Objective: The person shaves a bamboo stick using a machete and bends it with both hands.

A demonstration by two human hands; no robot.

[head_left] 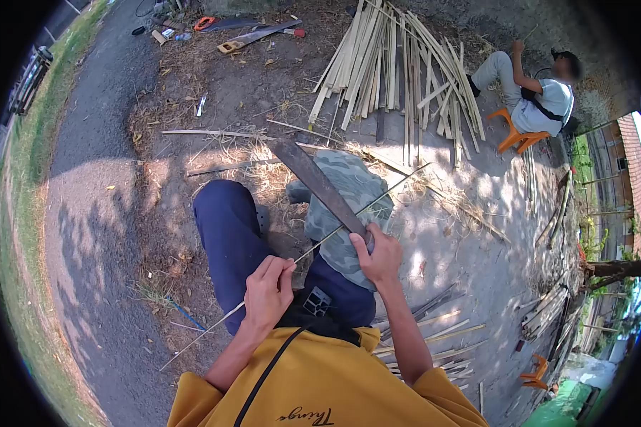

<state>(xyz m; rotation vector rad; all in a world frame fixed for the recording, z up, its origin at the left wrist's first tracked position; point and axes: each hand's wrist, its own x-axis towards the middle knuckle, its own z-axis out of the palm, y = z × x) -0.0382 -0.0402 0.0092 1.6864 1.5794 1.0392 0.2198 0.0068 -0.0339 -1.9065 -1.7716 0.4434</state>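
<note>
Over lap (228, 235), left hand (267, 290) pinching strip (226, 315), right hand (379, 257) clasping blade (317, 183)

We wear a mustard-yellow top (349, 373) with sleeves that leave our forearms bare and "Things" in black script near its front. A thin black cord (272, 366) slants across its left side. Our trousers (228, 228) are navy, with a black-and-grey patterned piece (317, 300) at the waist. Our left hand (267, 290) and right hand (381, 257) are ungloved.
</note>
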